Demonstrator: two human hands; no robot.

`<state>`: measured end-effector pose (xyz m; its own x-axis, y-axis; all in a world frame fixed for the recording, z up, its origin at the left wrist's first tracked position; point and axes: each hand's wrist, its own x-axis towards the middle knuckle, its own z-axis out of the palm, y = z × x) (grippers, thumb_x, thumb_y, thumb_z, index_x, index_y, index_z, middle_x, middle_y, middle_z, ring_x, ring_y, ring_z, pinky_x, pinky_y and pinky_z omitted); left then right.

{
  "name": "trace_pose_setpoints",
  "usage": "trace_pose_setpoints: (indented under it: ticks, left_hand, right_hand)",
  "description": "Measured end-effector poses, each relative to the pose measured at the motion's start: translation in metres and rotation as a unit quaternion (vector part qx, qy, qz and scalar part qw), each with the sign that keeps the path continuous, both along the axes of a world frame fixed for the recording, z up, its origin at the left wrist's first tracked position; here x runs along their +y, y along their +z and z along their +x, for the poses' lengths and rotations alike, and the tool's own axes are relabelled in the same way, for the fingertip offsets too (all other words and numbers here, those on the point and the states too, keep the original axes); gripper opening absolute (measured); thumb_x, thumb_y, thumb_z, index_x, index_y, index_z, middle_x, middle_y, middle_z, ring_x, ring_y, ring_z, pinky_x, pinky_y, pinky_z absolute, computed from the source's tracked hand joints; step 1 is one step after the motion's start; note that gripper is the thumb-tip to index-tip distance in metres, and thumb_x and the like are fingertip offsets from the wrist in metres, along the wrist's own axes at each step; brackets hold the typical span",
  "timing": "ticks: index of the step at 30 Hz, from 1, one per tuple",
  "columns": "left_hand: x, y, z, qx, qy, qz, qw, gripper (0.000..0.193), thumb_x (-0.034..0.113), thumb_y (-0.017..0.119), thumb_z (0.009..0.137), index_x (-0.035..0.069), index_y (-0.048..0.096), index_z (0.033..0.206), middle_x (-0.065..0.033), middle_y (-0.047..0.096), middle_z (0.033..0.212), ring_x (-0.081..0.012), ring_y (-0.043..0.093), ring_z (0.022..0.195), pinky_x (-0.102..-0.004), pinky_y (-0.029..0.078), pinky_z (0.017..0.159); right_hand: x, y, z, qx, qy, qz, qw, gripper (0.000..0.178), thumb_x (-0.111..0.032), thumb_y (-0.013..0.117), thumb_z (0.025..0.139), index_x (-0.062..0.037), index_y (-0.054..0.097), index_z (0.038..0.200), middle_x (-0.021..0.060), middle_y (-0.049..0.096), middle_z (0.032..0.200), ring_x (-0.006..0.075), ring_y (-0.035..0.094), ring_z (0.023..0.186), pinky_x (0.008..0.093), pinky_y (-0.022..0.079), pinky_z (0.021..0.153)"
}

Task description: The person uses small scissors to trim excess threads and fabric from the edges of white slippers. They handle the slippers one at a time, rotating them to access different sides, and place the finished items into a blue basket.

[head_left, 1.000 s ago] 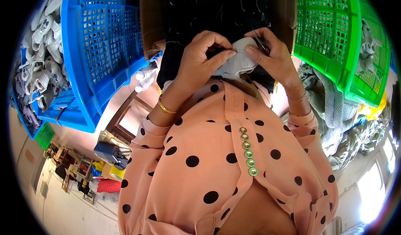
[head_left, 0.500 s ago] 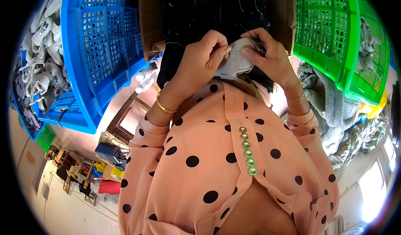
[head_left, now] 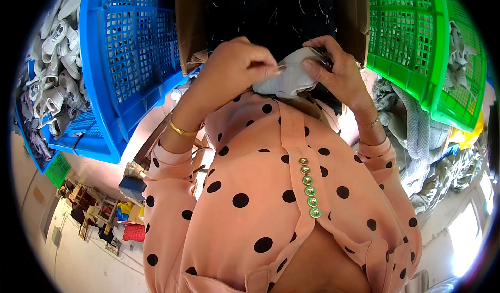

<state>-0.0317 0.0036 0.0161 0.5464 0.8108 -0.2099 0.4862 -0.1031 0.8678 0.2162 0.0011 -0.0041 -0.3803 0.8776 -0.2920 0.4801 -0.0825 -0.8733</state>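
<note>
A pale grey-white shoe upper (head_left: 284, 80) is held above my lap. My right hand (head_left: 336, 72) grips its right side, thumb on the near face and fingers curled over the top. Something small and dark shows by those fingers, too hidden to name. My left hand (head_left: 240, 69) is just left of the upper, a little blurred. Its thumb and index finger are pinched together near the upper's edge. Whatever lies between them, if anything, is too small to make out. Black cloth (head_left: 271, 17) scattered with loose pale threads lies beyond both hands.
A blue plastic crate (head_left: 130, 48) stands at the left, with a pile of grey-white shoe uppers (head_left: 54, 90) beside it. At the right is a green crate (head_left: 406, 38), with grey fabric pieces (head_left: 416, 131) below. Brown cardboard (head_left: 190, 27) flanks the black cloth.
My left hand has pulled away to the left from the shoe upper, its arm swinging outward. More of the upper's left end now shows. My right hand has stayed in place.
</note>
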Motion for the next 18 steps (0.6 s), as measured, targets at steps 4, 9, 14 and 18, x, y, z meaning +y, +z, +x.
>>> trace_pose_setpoints:
  ticks: [4, 9, 14, 18]
  left_hand:
    - [0.000, -0.013, 0.007, -0.279, 0.144, -0.168, 0.934, 0.016, 0.017, 0.056, 0.098, 0.004, 0.063, 0.091, -0.0046, 0.067, 0.087, -0.0080, 0.053, 0.070, -0.0206, 0.044, 0.062]
    - [-0.002, -0.002, 0.016, -0.251, 0.174, -0.232, 0.923, 0.013, 0.018, 0.055, 0.100, 0.006, 0.057, 0.102, -0.0023, 0.061, 0.077, -0.0068, 0.051, 0.063, -0.0219, 0.041, 0.058]
    - [-0.009, -0.013, 0.021, 0.063, 0.004, 0.124, 0.990, 0.031, 0.023, 0.063, 0.094, 0.002, 0.058, 0.073, 0.0009, 0.044, 0.065, -0.0039, 0.042, 0.061, -0.0219, 0.035, 0.055]
    - [-0.002, -0.012, 0.030, -0.133, 0.123, -0.233, 0.955, 0.030, 0.023, 0.060, 0.097, 0.006, 0.058, 0.072, 0.0055, 0.046, 0.066, -0.0013, 0.039, 0.062, -0.0200, 0.033, 0.056]
  right_hand:
    - [0.000, -0.003, 0.002, 0.015, -0.016, -0.007, 1.000, 0.045, -0.034, 0.071, 0.088, -0.0019, 0.053, 0.114, 0.0126, 0.067, 0.084, 0.0193, 0.065, 0.075, 0.0292, 0.051, 0.070]
    - [0.000, -0.006, 0.004, 0.014, -0.020, -0.009, 1.000, 0.046, -0.034, 0.072, 0.088, -0.0016, 0.053, 0.115, 0.0130, 0.067, 0.084, 0.0193, 0.066, 0.076, 0.0297, 0.052, 0.070]
    - [-0.002, -0.002, 0.000, -0.005, -0.012, 0.017, 1.000, 0.045, -0.035, 0.071, 0.088, -0.0023, 0.054, 0.113, 0.0133, 0.067, 0.082, 0.0221, 0.066, 0.072, 0.0308, 0.052, 0.067]
    - [-0.010, -0.010, 0.002, -0.020, -0.015, 0.068, 0.997, 0.043, -0.038, 0.068, 0.089, -0.0046, 0.053, 0.113, 0.0140, 0.068, 0.082, 0.0280, 0.068, 0.072, 0.0330, 0.053, 0.064]
